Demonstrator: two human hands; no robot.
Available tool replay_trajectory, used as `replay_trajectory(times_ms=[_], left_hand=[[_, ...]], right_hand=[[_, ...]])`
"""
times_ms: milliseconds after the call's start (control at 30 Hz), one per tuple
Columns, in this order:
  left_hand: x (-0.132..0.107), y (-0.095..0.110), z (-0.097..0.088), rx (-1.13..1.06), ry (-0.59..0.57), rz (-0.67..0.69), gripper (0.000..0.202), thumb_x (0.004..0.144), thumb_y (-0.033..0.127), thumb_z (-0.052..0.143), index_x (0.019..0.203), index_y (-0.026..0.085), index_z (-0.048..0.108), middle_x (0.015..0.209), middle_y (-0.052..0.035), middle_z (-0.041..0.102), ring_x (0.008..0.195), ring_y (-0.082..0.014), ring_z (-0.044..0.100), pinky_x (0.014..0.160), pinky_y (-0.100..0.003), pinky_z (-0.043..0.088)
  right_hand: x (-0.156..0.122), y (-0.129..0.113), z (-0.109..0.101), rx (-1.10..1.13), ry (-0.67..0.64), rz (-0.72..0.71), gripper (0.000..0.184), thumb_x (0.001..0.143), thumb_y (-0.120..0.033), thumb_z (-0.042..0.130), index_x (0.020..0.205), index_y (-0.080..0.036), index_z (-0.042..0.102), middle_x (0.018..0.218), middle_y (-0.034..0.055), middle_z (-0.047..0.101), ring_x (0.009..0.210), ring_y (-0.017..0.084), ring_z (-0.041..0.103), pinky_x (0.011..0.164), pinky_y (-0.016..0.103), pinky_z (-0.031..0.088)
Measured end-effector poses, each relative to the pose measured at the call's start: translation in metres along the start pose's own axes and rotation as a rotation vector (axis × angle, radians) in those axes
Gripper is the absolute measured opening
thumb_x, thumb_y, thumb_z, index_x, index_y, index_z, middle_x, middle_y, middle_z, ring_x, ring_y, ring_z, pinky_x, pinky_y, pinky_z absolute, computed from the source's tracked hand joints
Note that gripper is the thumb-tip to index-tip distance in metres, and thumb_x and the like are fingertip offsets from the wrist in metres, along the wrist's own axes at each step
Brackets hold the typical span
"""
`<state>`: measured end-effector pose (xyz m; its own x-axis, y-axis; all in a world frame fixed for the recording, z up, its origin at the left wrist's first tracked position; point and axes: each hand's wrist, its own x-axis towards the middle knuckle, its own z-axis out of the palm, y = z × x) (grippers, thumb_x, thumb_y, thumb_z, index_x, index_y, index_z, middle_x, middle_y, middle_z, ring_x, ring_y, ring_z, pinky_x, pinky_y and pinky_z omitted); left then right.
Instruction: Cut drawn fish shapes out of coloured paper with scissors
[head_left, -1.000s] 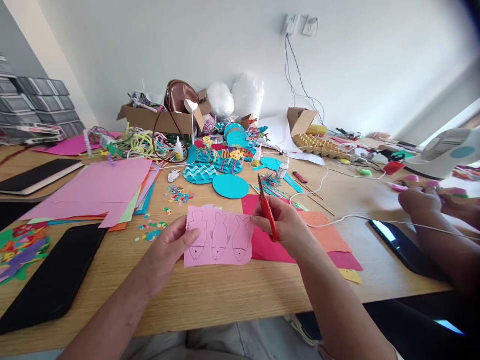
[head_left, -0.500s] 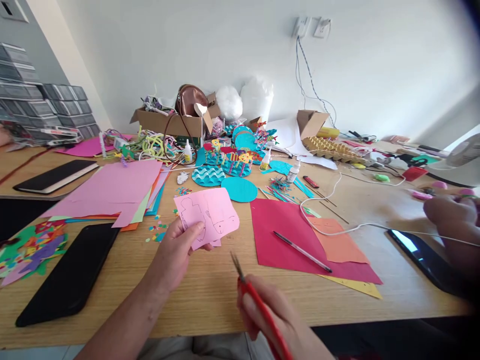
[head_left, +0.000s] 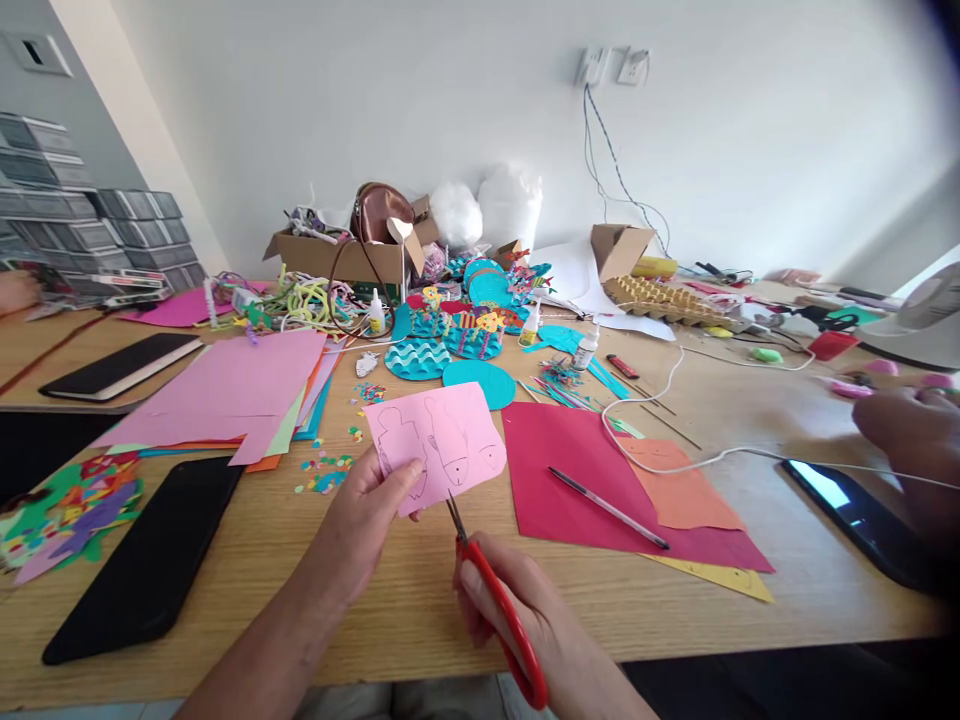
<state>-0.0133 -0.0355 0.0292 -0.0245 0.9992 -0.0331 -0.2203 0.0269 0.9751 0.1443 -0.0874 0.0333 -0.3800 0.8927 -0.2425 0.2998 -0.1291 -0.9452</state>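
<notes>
Pinched between the thumb and fingers of my left hand (head_left: 379, 505) is a piece of pink paper (head_left: 442, 430) with fish shapes drawn on it in dark line. My right hand (head_left: 517, 600) grips red-handled scissors (head_left: 499, 600). Their tips point up at the paper's lower edge, by the middle fish; whether the blades touch it I cannot tell. A sheet of red paper (head_left: 555, 450) lies right of the hands, with a pen (head_left: 607, 508) across it. An orange piece (head_left: 675, 485) overlaps its right side.
Coloured sheets (head_left: 225, 390) and a black phone (head_left: 150, 560) lie at left. Glue bottles (head_left: 586, 345) and blue paper crafts (head_left: 480, 385) stand behind. A white cable (head_left: 675, 467) crosses the right side. Another person's hand (head_left: 911, 430) is above a lit phone (head_left: 832, 510).
My left hand has turned the pink paper flatter toward me, so more fish drawings show. The scissors have moved up and left to the paper's lower edge. The view has shifted slightly.
</notes>
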Motion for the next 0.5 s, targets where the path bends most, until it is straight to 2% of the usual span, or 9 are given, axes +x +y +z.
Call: replay_trajectory(times_ms=[167,300,500], left_hand=[[-0.0014,-0.0018,0.0023,-0.049,-0.04,-0.021,0.011,0.073,0.028,0.064,0.077,0.018,0.064,0.065,0.0023,0.06,0.055,-0.0102,0.048,0.047,-0.019,0.04],[-0.0025,-0.0013,0.0045,-0.098,-0.018,-0.046,0.01,0.074,0.029,0.062,0.078,0.019,0.064,0.068,0.0018,0.06,0.057,-0.0111,0.05,0.047,-0.02,0.04],[-0.0019,-0.0038,0.0012,-0.005,-0.048,-0.037,0.011,0.074,0.03,0.063,0.071,0.019,0.062,0.061,0.0029,0.057,0.053,-0.0107,0.047,0.047,-0.021,0.039]], right_hand=[[0.0038,0.0006,0.0021,0.053,0.014,0.007,0.032,0.088,-0.041,0.04,0.064,-0.02,0.039,0.058,-0.0041,0.04,0.057,0.011,0.042,0.054,0.021,0.036],[0.0063,0.0034,0.0027,0.061,0.019,-0.018,0.033,0.089,-0.042,0.04,0.065,-0.019,0.041,0.059,-0.0039,0.042,0.057,0.011,0.044,0.054,0.021,0.036],[0.0092,0.0044,0.0038,0.08,0.021,-0.03,0.036,0.09,-0.045,0.04,0.065,-0.019,0.041,0.058,-0.0041,0.042,0.056,0.01,0.044,0.053,0.021,0.035]])
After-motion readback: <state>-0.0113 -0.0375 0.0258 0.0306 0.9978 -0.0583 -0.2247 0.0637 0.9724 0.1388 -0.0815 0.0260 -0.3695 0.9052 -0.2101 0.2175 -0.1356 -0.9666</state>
